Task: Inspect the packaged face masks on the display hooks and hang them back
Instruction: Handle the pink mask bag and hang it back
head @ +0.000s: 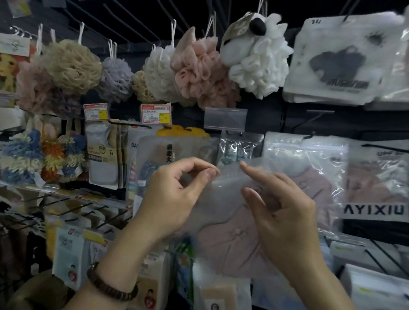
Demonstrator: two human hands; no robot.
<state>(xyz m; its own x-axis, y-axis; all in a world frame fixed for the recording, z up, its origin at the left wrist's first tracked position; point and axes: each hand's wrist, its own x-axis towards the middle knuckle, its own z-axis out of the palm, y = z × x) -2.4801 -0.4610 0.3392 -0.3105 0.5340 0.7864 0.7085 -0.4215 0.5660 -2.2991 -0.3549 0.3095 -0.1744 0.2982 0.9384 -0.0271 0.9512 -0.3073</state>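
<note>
Braceleted left hand (171, 189) pinching top of clear mask packet (227, 227), right hand (284, 210) holding its side, index finger extended

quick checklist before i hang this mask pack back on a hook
1. Left hand pinches the mask pack's top corner: ok.
2. Right hand grip on the pack: cannot tell; its fingers lie against it.
3. Pink mask visible inside: ok.
4. Pack's hang hole located: cannot tell, blurred.
5. Pack on a display hook: not ok, it is in the hands.
</note>
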